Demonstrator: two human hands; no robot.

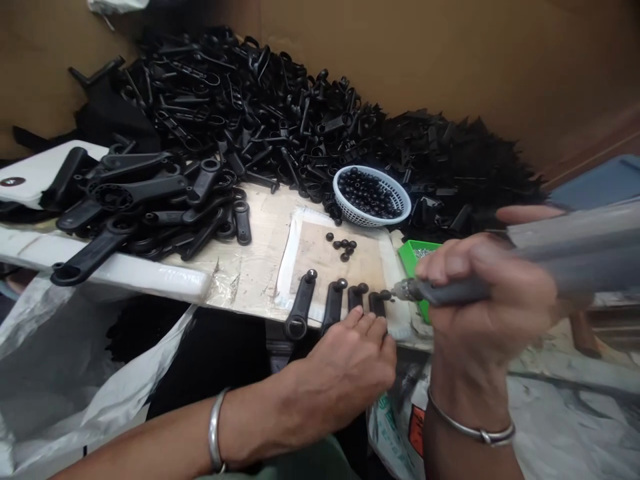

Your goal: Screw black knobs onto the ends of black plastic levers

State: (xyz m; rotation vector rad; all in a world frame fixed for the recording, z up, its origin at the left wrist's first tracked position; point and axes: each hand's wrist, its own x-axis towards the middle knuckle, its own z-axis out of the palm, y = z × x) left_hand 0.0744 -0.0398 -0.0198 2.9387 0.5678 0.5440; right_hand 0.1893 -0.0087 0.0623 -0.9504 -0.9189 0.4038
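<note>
Several black plastic handles (pixel 301 305) lie side by side at the front edge of the bench, each with a round black cap at its far end. My left hand (pixel 350 367) rests fingers-down on the two rightmost handles (pixel 376 303), holding them in place. My right hand (pixel 485 307) is wrapped around a grey powered screwdriver (pixel 540 267), blurred by motion. Its tip (pixel 400 291) meets the far end of the rightmost handle. A few loose black caps (pixel 344 247) lie on the board behind the handles.
A white basket (pixel 373 195) of black caps stands behind the board. A green tray (pixel 415 257) of small screws sits by my right hand. Large heaps of black handles (pixel 210 120) cover the back and left of the bench. Plastic bags (pixel 65 360) hang below.
</note>
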